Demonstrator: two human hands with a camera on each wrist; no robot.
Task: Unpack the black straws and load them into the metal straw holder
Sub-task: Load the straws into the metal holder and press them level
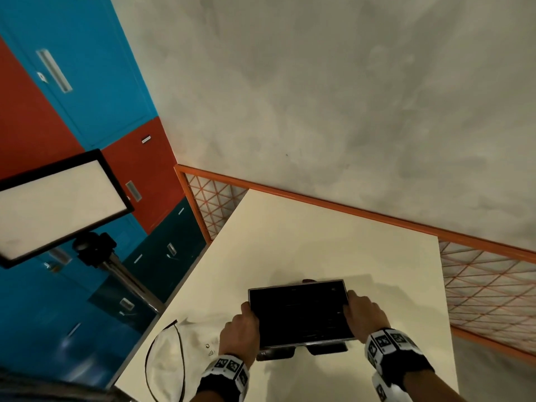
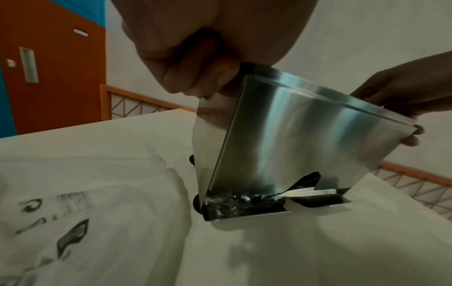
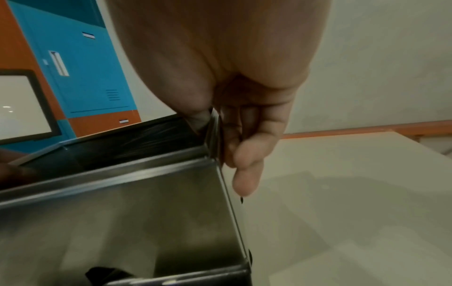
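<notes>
Head view: metal straw holder [image 1: 300, 313], filled with black straws [image 1: 298, 309], sits between left hand [image 1: 239, 329] and right hand [image 1: 364, 314], both gripping its ends.

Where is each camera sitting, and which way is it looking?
Head: up on the person's head, looking down at the table; both hands, left hand and right hand, grip the ends of the metal straw holder.
Left wrist: on the left wrist, low beside the table, looking along the fingers at the holder's shiny side; an empty plastic bag lies nearby.
Right wrist: on the right wrist, looking down the fingers at the holder's rim and black straws.
All three views share the holder.
</notes>
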